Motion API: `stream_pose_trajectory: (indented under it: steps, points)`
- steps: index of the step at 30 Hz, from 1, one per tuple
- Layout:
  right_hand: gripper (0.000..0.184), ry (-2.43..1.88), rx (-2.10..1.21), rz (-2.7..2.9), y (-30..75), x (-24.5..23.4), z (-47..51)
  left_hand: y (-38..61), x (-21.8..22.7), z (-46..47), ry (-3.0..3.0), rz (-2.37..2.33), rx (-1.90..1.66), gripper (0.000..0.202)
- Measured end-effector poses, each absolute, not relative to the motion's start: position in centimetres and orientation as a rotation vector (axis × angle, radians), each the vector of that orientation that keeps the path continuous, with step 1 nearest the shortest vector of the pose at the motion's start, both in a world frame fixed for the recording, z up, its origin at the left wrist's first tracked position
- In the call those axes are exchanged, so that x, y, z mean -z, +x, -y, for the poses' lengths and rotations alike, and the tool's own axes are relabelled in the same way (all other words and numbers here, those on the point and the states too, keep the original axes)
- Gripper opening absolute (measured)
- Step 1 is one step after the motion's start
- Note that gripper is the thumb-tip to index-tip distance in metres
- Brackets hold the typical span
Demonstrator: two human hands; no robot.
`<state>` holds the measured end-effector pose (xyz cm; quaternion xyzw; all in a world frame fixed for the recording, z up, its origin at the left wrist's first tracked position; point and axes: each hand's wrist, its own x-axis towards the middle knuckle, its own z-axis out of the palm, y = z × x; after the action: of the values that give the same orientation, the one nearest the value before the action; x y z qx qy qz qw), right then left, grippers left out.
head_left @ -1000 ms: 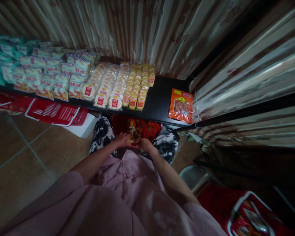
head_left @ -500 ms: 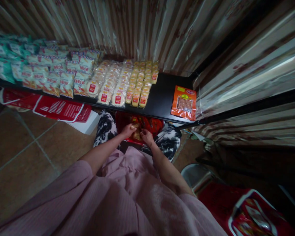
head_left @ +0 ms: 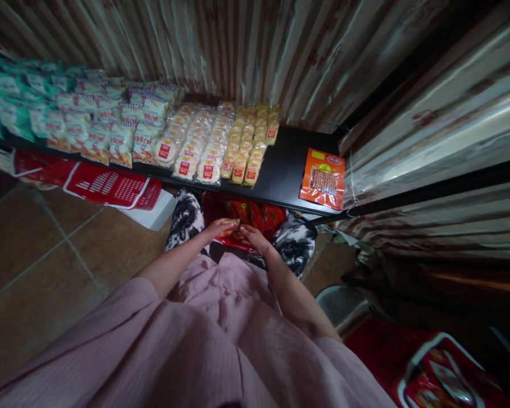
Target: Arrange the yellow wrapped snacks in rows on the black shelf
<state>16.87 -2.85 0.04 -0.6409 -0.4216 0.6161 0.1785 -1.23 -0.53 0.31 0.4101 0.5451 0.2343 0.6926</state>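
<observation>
My left hand [head_left: 218, 229] and my right hand [head_left: 251, 235] meet low in front of me, over a red bag of snack packets [head_left: 255, 216] between my knees. The left hand's fingers are closed round a small yellow-brown packet [head_left: 230, 225]. The right hand lies just beside it, fingers partly stretched toward the packet; whether it grips anything is hidden. Above the hands runs a black shelf [head_left: 280, 170] with rows of small yellow packets [head_left: 249, 150] and round wrapped biscuits [head_left: 199, 147].
An orange flat packet [head_left: 323, 179] lies alone at the shelf's right end. Green and red-white snack bags [head_left: 68, 119] fill the left part. Red baskets [head_left: 110, 187] sit under the shelf. Corrugated metal walls stand behind and right. A red bag [head_left: 433, 368] lies lower right.
Both hands have risen slightly out of the red bag and the left hand now shows a small packet. The view has shifted a little to the left.
</observation>
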Motion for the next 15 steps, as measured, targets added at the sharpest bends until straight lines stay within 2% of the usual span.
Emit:
stream_pose_trajectory:
  steps: [6,15]
  points:
    - [0.028,-1.631,-2.021,0.655,16.9,-1.5,2.7,-1.1,-0.8,0.6,0.948,-1.232,-0.439,0.042]
    - [0.021,-1.564,-1.940,0.477,16.7,-1.9,2.7,-0.7,-2.3,1.2,0.831,-1.365,-0.595,0.028]
